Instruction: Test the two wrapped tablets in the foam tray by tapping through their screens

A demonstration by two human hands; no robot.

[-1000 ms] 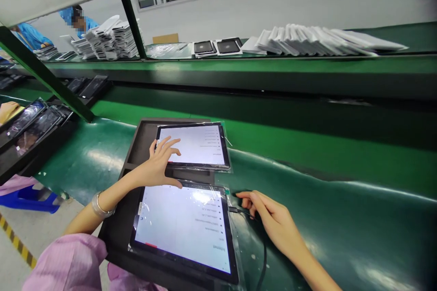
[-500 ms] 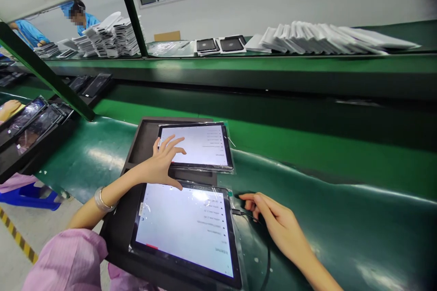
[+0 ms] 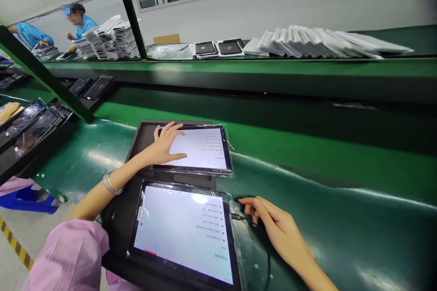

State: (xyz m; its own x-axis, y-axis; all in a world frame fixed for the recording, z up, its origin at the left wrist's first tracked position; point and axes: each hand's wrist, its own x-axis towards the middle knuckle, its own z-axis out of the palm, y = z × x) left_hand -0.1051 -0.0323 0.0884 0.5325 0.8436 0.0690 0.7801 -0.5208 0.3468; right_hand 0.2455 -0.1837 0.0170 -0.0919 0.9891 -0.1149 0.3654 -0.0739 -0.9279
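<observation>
My left hand (image 3: 167,144) is over the left part of the far tablet (image 3: 205,148), fingers spread and holding nothing. Whether the fingertips touch its lit screen I cannot tell. Closer to me, a second lit tablet (image 3: 180,232) shows a list headed "Internet"; clear film covers both tablets. They rest on a dark tray (image 3: 116,236). A black cable (image 3: 268,259) has its plug at the right edge of the near tablet. Beside that plug, my right hand (image 3: 273,225) has its fingers curled at the cable, the index finger pointing toward the tablet.
A green-covered bench (image 3: 341,232) lies beneath. On the left are more film-wrapped tablets (image 3: 30,122) in dark trays and a slanting green post (image 3: 48,72). White packets (image 3: 314,42) line the back shelf. Two co-workers in blue (image 3: 87,25) sit beyond, and another person's hand (image 3: 9,111) shows at far left.
My left hand has moved away from me, from the gap between the tablets to farther over the far one. My right hand stays by the plug. The view has shifted slightly.
</observation>
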